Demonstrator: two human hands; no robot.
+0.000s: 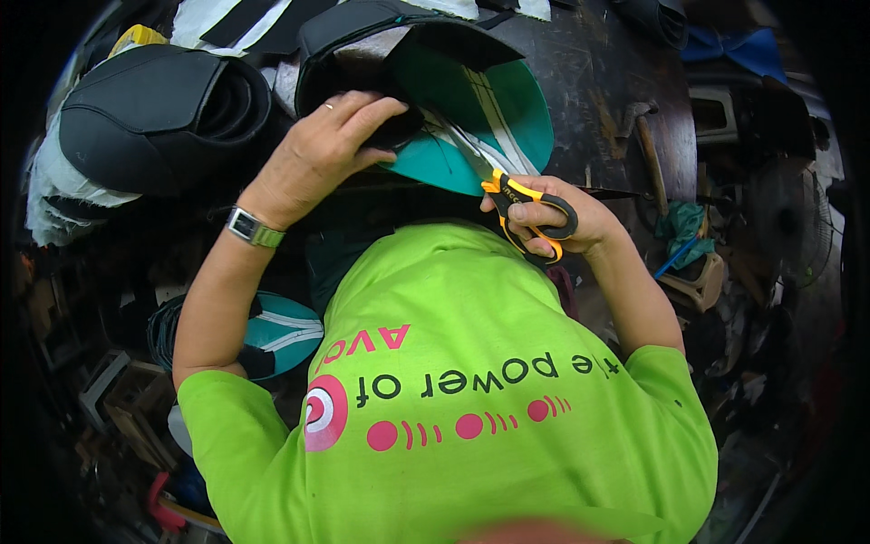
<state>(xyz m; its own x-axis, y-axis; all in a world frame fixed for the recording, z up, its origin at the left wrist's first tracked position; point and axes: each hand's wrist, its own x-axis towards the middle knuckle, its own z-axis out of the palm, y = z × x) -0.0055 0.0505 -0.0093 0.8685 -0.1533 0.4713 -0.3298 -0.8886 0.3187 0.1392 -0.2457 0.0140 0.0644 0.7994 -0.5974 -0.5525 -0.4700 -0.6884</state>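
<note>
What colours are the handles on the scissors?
The scissors' handles are black and yellow-orange, seen best in the head view.

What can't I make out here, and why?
Head view: palm of the right hand, partly hidden behind black-and-orange metal scissors.
Head view: part of the black-and-teal piece with white stripes, hidden behind the left forearm.
Head view: rolled black sheet, top right, cut off by the upper edge.

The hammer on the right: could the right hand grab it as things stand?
Probably not without freeing itself: the right hand is holding the scissors, though nothing seems to block its way to the hammer.
</note>
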